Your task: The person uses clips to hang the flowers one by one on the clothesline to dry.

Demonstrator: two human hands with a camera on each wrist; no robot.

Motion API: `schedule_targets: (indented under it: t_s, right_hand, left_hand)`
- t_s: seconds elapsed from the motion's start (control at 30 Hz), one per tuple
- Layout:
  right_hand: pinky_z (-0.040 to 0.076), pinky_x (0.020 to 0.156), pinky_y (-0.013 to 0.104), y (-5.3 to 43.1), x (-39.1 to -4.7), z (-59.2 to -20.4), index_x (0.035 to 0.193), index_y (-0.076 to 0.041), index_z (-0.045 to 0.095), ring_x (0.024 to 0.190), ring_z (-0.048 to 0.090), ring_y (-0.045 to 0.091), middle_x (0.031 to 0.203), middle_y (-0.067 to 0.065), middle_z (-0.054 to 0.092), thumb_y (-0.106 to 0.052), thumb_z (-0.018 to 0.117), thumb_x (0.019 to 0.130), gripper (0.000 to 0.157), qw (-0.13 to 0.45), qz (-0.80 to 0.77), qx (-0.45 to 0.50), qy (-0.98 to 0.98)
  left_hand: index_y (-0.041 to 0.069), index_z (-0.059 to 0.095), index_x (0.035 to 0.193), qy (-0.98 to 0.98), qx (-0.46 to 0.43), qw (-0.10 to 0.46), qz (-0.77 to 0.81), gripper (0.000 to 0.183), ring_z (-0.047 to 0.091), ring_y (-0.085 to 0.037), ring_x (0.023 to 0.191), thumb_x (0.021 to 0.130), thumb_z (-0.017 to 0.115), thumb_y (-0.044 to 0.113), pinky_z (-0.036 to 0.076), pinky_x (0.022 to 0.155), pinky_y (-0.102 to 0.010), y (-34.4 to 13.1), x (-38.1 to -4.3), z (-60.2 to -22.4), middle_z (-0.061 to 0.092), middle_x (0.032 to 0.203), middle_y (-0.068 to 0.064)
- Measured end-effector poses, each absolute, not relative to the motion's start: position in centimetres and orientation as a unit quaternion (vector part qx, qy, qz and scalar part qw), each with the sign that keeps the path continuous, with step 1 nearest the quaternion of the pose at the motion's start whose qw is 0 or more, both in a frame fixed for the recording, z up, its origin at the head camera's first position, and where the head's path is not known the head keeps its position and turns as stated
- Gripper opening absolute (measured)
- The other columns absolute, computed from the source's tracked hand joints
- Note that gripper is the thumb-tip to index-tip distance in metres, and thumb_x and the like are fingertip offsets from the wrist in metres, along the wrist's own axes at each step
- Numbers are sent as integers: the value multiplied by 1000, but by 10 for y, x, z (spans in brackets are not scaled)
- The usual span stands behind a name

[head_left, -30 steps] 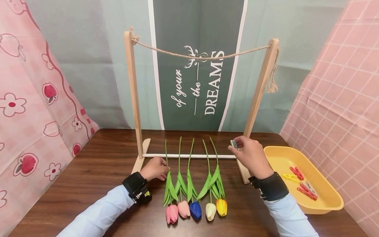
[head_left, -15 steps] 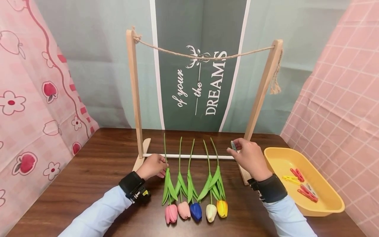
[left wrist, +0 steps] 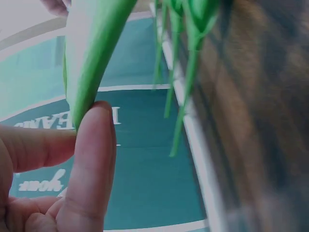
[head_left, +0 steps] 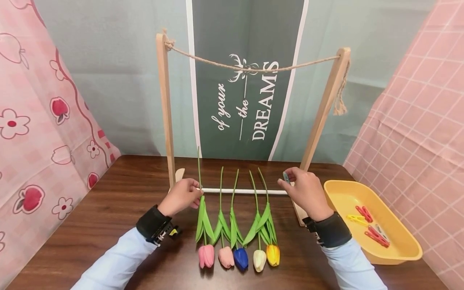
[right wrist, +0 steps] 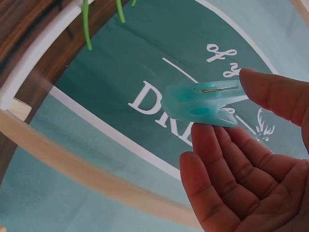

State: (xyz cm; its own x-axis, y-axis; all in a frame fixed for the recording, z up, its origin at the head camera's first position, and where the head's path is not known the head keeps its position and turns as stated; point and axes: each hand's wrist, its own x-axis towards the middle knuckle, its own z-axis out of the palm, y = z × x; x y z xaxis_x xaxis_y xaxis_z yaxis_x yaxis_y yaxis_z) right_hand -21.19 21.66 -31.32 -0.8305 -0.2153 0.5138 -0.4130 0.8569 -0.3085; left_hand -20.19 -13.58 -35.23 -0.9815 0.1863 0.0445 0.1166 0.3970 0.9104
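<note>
My left hand (head_left: 181,196) pinches the stem of the dark pink artificial tulip (head_left: 206,256), the leftmost of the row, just above its leaves. The flower hangs downward and the stem points up. In the left wrist view, thumb and finger meet on the narrow end of the green leaf (left wrist: 94,53). A translucent teal clothespin (right wrist: 200,102) is between the thumb and fingers of my right hand (head_left: 307,192), near the rack's right post. Beside the held tulip lie a pale pink tulip (head_left: 226,257), a blue one (head_left: 241,259), a white one (head_left: 259,260) and a yellow one (head_left: 273,255).
A wooden rack (head_left: 166,108) stands across the table (head_left: 119,209), with a sagging twine rope (head_left: 250,70) between its post tops and a white bar (head_left: 239,191) low down. At right, a yellow basin (head_left: 402,245) holds several clothespins (head_left: 377,237).
The left hand has moved up and slightly left, raising the dark pink tulip away from its row. The right hand keeps the clothespin in about the same place.
</note>
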Motion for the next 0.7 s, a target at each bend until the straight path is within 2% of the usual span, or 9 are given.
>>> schedule_targets:
  t_s: [0.23, 0.5, 0.7]
  right_hand:
    - [51, 63, 47, 206, -211, -298, 99, 5, 67, 70, 62, 29, 83, 14, 68, -16, 79, 81, 30, 262, 204, 196, -923]
    - [49, 64, 46, 192, -213, -271, 99, 4, 67, 70, 62, 29, 81, 15, 66, -16, 80, 81, 30, 307, 190, 228, -904]
    - [50, 65, 46, 183, -213, -254, 100, 4, 66, 73, 63, 30, 84, 15, 67, -15, 79, 82, 29, 338, 188, 255, -886]
  left_hand:
    - [-10, 55, 101, 827, 129, 5, 548, 14, 65, -27, 59, 92, 61, -1, 57, 60, -48, -137, -191, -330, 65, 70, -8]
    - [-7, 58, 100, 822, 154, -37, 548, 13, 65, -21, 61, 92, 64, 2, 58, 60, -41, -136, -185, -307, 66, 75, -9]
    - [-6, 58, 100, 807, 173, -61, 561, 11, 66, -24, 65, 92, 63, 1, 58, 59, -36, -138, -184, -296, 66, 79, -11]
